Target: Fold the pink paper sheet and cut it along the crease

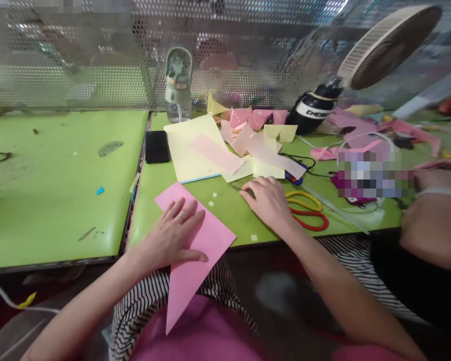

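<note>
Broadly, the green tabletop (67, 215) filled most of the scene, and a pale fan (396, 47) tilted above its far right side. A pink sheet (216, 230) lay at the near edge, its long point hanging over the person's lap. Just beyond it was a pale yellow sheet (184, 150) with pink strips on top. The left hand (175, 235) lay on the pink sheet, fingers spread, pinching nothing. The right hand (268, 203) covered the blades of the scissors (307, 212), whose yellow and red handles showed beside the wrist; I could not tell whether its curled fingers gripped them. A dark phone (158, 147) lay left of the yellow sheet, and a blue scrap (100, 190) farther left.
</note>
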A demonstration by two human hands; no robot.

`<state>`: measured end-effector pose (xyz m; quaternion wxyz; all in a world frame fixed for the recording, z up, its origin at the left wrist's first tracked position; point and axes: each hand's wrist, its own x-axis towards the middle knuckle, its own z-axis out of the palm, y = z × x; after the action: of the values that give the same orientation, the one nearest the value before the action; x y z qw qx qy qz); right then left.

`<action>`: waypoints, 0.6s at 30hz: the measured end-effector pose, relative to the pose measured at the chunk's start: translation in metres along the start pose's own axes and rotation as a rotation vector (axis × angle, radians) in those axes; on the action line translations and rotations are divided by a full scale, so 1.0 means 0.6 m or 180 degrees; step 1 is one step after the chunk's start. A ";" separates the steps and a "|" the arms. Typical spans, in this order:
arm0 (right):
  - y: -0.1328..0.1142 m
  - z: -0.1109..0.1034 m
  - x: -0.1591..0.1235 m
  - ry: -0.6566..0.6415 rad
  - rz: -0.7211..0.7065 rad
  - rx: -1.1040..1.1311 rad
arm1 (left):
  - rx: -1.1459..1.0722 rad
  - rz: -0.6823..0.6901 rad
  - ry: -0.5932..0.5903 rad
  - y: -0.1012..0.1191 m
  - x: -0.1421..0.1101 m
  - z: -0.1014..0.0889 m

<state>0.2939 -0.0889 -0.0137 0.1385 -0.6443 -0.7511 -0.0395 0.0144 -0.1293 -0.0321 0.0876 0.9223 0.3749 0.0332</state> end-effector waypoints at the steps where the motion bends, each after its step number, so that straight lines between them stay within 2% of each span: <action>1: -0.005 -0.003 -0.006 -0.0020 -0.0019 0.0010 | -0.0023 0.0020 -0.0021 -0.003 -0.003 -0.004; 4: -0.021 -0.022 -0.046 -0.0169 0.0109 0.0352 | -0.0058 0.0168 -0.0058 0.008 -0.008 -0.014; 7: -0.031 -0.044 -0.105 -0.0892 0.0722 0.1952 | -0.0054 0.0463 -0.0212 0.036 -0.008 -0.019; 9: -0.038 -0.053 -0.143 -0.1084 0.1120 0.2660 | 0.0011 0.0566 -0.0318 0.051 -0.006 -0.020; 12: -0.047 -0.058 -0.184 -0.1208 0.1510 0.3052 | 0.0130 0.0636 -0.0329 0.057 -0.005 -0.018; 18: -0.060 -0.042 -0.221 -0.1587 0.1833 0.3551 | 0.0079 0.0707 0.0033 0.045 -0.008 -0.005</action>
<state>0.2800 -0.2275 -0.0197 0.2780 -0.6407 -0.4668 0.5426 0.0291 -0.1515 -0.0240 0.0700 0.9590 0.2713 0.0427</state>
